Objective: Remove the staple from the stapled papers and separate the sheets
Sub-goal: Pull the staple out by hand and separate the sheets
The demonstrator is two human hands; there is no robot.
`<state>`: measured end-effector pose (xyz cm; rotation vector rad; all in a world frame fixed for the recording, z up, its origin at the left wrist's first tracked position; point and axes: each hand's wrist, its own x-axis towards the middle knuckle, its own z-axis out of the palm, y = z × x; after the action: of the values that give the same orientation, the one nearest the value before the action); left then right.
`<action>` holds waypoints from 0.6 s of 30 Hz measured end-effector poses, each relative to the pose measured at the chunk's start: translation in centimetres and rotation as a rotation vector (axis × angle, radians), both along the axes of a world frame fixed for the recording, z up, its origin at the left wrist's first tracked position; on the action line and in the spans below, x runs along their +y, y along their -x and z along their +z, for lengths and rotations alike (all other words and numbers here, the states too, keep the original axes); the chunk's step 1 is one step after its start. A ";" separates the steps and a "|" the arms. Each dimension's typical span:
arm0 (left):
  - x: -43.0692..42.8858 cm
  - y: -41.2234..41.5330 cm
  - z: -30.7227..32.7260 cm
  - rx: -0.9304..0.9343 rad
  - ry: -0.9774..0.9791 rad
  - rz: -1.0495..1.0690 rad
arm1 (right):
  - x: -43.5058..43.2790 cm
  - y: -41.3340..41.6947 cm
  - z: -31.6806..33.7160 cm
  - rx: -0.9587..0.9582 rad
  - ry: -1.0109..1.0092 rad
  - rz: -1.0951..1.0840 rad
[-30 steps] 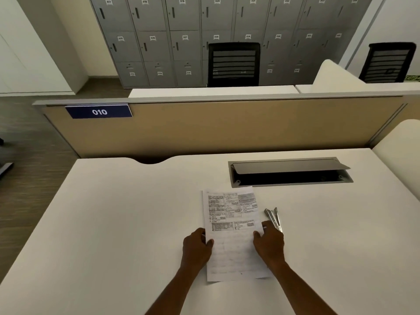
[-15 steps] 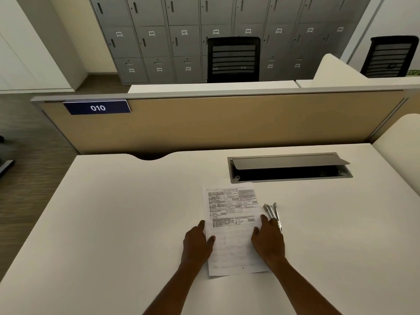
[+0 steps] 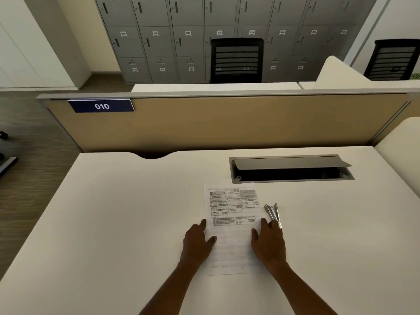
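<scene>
We find the stapled papers (image 3: pixel 229 223) lying flat on the white bench (image 3: pixel 118 223), printed end away from the person. Compared with a second ago, the right hand (image 3: pixel 268 242) has slid from the sheet's right edge toward the 2 o'clock side, and its outer fingertips (image 3: pixel 272 223) now touch the near end of the metal tool (image 3: pixel 272 213) just beside the papers; the hand is spread flat and grips nothing. The left hand (image 3: pixel 197 241) has hardly moved: it rests open, palm down, on the left edge, with the thumb over the sheet, pinning it. We judge that the person is going for the tool, presumably a staple remover, though its form is too small to confirm. The staple itself is not discernible, and the sheets show no separation, so the task's main step is not yet begun. The one container in view, the recessed cable tray (image 3: pixel 291 171) at 1 o'clock from the papers, has its lid propped up; its interior is dark and we cannot tell its contents.
</scene>
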<state>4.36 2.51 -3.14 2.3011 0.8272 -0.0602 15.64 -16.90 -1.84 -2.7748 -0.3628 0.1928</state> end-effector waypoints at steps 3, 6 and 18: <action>0.1 -0.1 -0.2 0.015 -0.011 -0.013 | 0.0 -0.1 0.0 0.016 0.001 0.006; 0.2 -0.2 -0.3 0.025 -0.015 -0.016 | 0.1 -0.1 0.0 0.024 -0.006 0.009; 0.3 0.0 -0.3 0.012 -0.003 -0.016 | -0.2 -0.1 0.0 0.052 -0.051 -0.011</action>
<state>4.35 2.81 -3.39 2.3122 0.8160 -0.0803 15.72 -17.07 -1.82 -2.7158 -0.3349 0.2490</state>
